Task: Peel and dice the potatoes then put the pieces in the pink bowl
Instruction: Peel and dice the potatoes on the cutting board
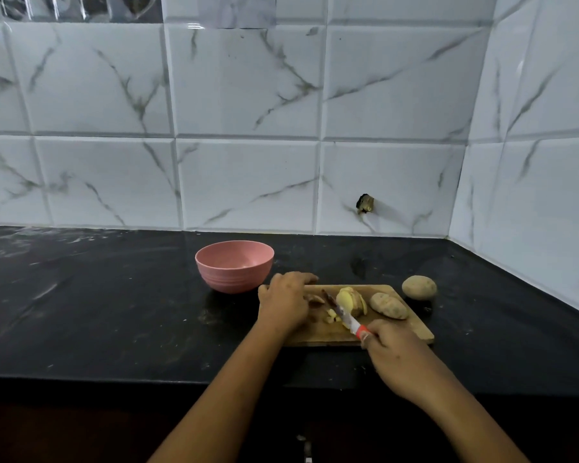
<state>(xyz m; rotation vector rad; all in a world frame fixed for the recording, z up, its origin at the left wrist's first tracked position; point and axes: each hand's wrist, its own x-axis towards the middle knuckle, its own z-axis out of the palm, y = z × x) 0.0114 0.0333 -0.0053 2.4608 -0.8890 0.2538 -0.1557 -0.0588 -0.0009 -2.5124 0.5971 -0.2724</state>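
The round pink bowl (234, 274) was one even matte shade. The black stone worktop (97, 295) bore faint pale streaks. The glossy white wall tiles (248, 95) carried grey marble veining. The rectangular wooden cutting board (411, 324) was light brown, the peeled potato (346, 299) pale yellow, the unpeeled oval potatoes (389, 306) tan, and the steel-bladed knife (360, 330) had a red-and-white handle.

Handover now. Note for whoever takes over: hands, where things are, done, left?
Left hand rests open on the wooden cutting board, at its left end.
Right hand grips the red-handled knife, blade at the peeled, part-sliced yellow potato.
Board also holds small cut pieces and one unpeeled brown potato; a second unpeeled potato sits on the black counter beside it.
Round pink bowl looks empty.
Done: one potato peeled, slicing begun.
Left: finish dicing, peel and dice two more, fill bowl.
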